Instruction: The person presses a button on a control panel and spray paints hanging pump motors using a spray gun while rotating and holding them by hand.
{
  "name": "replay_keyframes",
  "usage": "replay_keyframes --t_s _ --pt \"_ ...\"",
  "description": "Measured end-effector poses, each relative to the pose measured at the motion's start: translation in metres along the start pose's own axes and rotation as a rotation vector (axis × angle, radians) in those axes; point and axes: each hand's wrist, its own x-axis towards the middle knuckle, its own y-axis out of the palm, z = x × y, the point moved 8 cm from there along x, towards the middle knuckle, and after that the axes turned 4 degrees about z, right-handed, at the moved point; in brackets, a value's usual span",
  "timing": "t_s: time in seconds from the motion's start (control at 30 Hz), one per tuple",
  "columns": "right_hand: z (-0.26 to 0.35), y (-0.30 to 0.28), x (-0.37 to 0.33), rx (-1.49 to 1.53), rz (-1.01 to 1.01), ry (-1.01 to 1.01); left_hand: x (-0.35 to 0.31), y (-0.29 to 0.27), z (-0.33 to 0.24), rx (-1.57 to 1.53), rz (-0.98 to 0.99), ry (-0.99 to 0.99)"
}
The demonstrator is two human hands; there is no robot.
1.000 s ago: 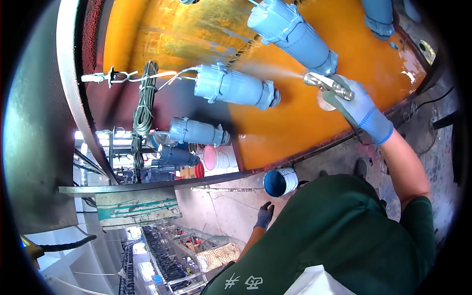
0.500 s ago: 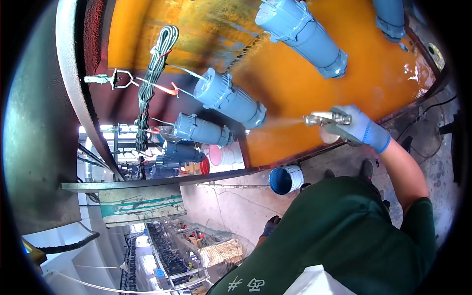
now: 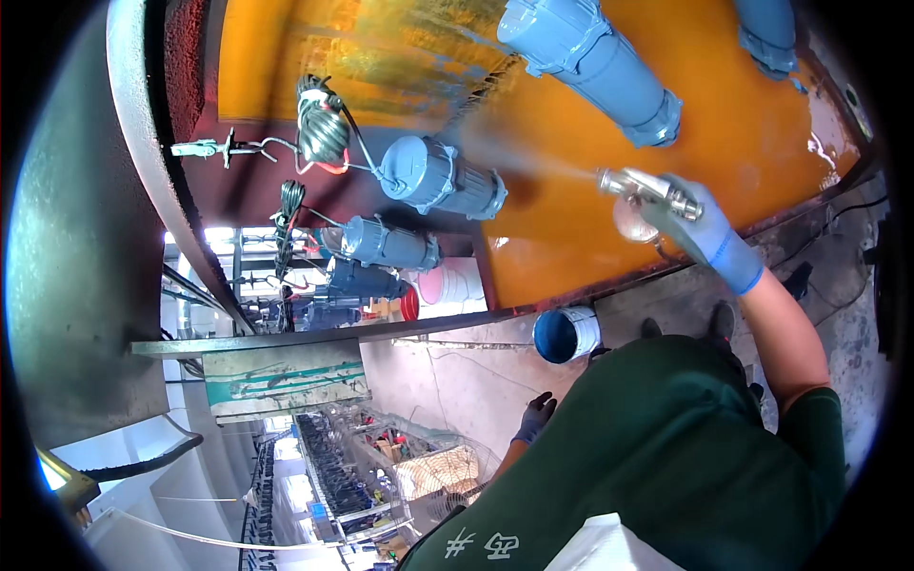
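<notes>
A silver spray gun is gripped in my right hand, which wears a blue-grey glove. From its nozzle a fine mist drifts left toward a hanging blue-grey pump-like cylinder, apart from the gun. The cylinder's round end, with a cable and wire attached, is turned partly toward me. Above it hangs a coiled black cable on a hook. My left hand, in a dark glove, hangs low beside my body, fingers loosely stretched and holding nothing visible. A larger blue-grey cylinder hangs above the gun.
Behind the cylinders stands an orange, paint-coated panel with a raised edge. More cylinders hang in a row at left. A blue-lined bucket stands on the floor near my feet, and a wire-caged fan lies beyond my left hand.
The nearer cylinder and its cable coil have turned, bringing the round end into view. My right hand has raised the spray gun slightly; the mist now angles up-left. My left hand shows more fully.
</notes>
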Motion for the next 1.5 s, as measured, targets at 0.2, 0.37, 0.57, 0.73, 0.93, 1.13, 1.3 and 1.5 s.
replay_keyframes --t_s 0.2,0.37,0.57,0.73,0.93,1.13,1.3,1.5 --pt "0.015 0.004 0.001 -0.222 0.012 -0.018 0.01 0.006 0.024 -0.103 0.006 0.061" --pt "0.026 0.02 -0.001 -0.376 0.196 -0.056 0.0 0.01 0.011 0.157 -0.159 0.142" --pt "0.049 -0.009 0.019 -0.228 -0.052 -0.216 0.0 0.008 0.006 -0.036 0.001 0.032" --pt "0.062 0.026 0.017 -0.934 0.366 0.025 -0.026 0.011 -0.018 0.02 -0.032 0.08" --pt "0.051 -0.009 0.038 -0.402 0.006 -0.12 -0.033 0.023 -0.006 -0.148 -0.105 -0.106" --pt "0.051 0.016 0.049 -0.628 0.152 -0.073 -0.045 0.025 -0.005 -0.008 -0.135 -0.072" --pt "0.105 0.053 0.051 -0.301 0.058 -0.247 -0.044 0.039 0.0 -0.185 -0.085 -0.134" --pt "0.129 0.096 0.052 -0.521 0.214 -0.194 0.041 0.064 0.101 0.096 -0.066 0.115"
